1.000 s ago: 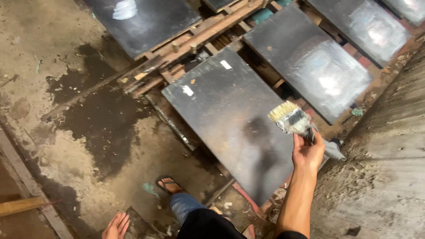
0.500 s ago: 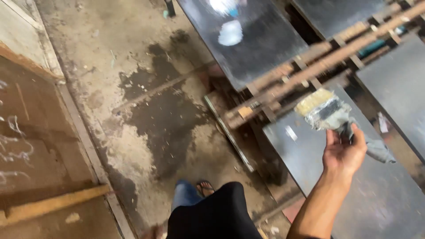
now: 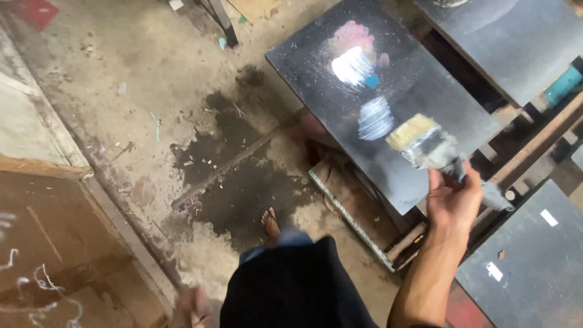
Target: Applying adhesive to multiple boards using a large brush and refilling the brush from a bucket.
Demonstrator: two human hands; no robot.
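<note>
The right hand (image 3: 452, 200) has its fingers wrapped around the handle of a wide paintbrush (image 3: 425, 143), and the yellow bristles hang over the near edge of a dark flat panel (image 3: 340, 103) on wooden rails. The left hand (image 3: 191, 307) is low by the leg and too blurry to tell if its fingers are curled. A foot in a sandal (image 3: 270, 223) stands on the stained concrete floor (image 3: 152, 91).

Right hand (image 3: 452, 203) raised, fingers (image 3: 470, 182) curled closed; left hand (image 3: 191, 307) seemingly hangs low, blurred.
</note>
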